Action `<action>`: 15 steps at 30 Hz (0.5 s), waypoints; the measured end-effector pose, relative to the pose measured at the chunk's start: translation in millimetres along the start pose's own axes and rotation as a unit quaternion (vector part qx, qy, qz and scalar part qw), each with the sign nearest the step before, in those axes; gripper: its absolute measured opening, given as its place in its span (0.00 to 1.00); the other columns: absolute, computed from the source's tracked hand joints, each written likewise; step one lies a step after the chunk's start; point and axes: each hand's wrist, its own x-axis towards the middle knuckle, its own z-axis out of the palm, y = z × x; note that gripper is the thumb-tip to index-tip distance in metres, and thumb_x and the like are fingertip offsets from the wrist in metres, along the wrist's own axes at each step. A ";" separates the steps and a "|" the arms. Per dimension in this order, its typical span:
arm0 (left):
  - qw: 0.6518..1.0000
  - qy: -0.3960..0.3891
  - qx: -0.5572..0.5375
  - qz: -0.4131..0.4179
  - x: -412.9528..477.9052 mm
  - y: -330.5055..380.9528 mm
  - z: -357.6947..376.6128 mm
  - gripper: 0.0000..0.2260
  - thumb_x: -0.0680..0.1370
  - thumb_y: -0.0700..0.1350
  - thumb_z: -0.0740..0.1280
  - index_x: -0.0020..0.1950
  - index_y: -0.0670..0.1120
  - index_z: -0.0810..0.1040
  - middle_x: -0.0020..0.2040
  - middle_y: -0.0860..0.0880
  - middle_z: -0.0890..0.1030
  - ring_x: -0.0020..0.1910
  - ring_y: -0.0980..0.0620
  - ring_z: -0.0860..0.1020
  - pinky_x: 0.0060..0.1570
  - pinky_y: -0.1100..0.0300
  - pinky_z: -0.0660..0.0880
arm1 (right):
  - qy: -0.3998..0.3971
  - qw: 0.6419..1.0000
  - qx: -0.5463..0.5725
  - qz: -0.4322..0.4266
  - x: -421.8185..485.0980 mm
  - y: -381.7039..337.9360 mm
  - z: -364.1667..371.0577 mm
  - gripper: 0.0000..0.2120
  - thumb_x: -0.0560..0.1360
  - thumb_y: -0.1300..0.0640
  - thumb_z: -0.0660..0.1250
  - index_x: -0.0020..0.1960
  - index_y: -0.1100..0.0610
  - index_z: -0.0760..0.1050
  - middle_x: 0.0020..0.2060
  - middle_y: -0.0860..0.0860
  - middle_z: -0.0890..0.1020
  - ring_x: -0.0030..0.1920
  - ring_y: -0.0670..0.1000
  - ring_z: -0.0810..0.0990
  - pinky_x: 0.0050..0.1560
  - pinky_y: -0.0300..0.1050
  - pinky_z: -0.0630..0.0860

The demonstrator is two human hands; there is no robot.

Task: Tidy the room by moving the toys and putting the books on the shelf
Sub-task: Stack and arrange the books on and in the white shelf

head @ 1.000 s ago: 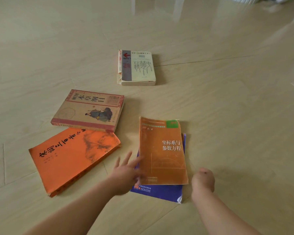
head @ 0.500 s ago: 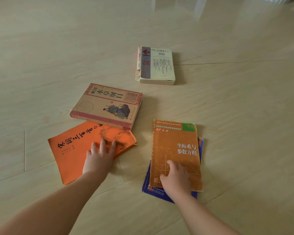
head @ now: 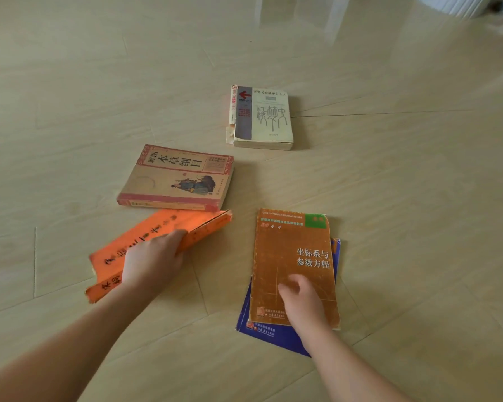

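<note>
Pale glossy wood-look floor, with some window glare up top and a white thing cut off by the top right corner, can't tell what it is. 5 books are scattered on the floor, none on a shelf yet.

Farthest away is a thick cream and grey book lying flat on its own. Closer and to the left is a tan book with a red border, also flat. Just in front of that is the bright orange book, nearly touching it at the far corner. The left hand has its fingers curled round the book's right-side edge and that side is tipped up off the floor, while the lower left corner looks to be down.

Over on the right, a brown-orange textbook sits on top of a blue book, which pokes out along the bottom and right side. The right hand lies palm down on the textbook's lower cover. It's a bit blurry, but the fingers look loose and just resting, not gripping anything.
</note>
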 end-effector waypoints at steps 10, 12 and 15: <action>0.880 0.194 -0.158 0.405 -7.9 29.5 -25.8 0.14 0.78 0.55 0.59 0.48 0.50 0.81 0.45 0.54 0.85 0.45 0.58 0.82 0.58 0.49 0.71 | -0.188 0.818 0.533 0.102 1.2 -42.3 -32.4 0.18 0.77 0.47 0.61 0.60 0.58 0.74 0.47 0.61 0.84 0.43 0.59 0.84 0.40 0.51 0.82; 0.880 0.201 -0.145 0.405 2.6 34.8 -8.6 0.10 0.73 0.51 0.63 0.47 0.51 0.83 0.46 0.54 0.85 0.51 0.56 0.82 0.60 0.47 0.69 | -0.144 0.823 0.541 0.095 5.1 -32.0 -34.6 0.15 0.78 0.58 0.61 0.64 0.58 0.72 0.52 0.60 0.82 0.50 0.60 0.82 0.45 0.54 0.81; 0.924 0.185 -0.218 0.253 9.3 52.1 14.5 0.10 0.70 0.40 0.71 0.50 0.49 0.82 0.52 0.52 0.83 0.58 0.49 0.78 0.60 0.45 0.72 | -0.051 0.791 0.605 0.080 8.6 -22.0 -36.9 0.15 0.78 0.62 0.61 0.64 0.55 0.72 0.52 0.58 0.81 0.48 0.56 0.80 0.38 0.50 0.82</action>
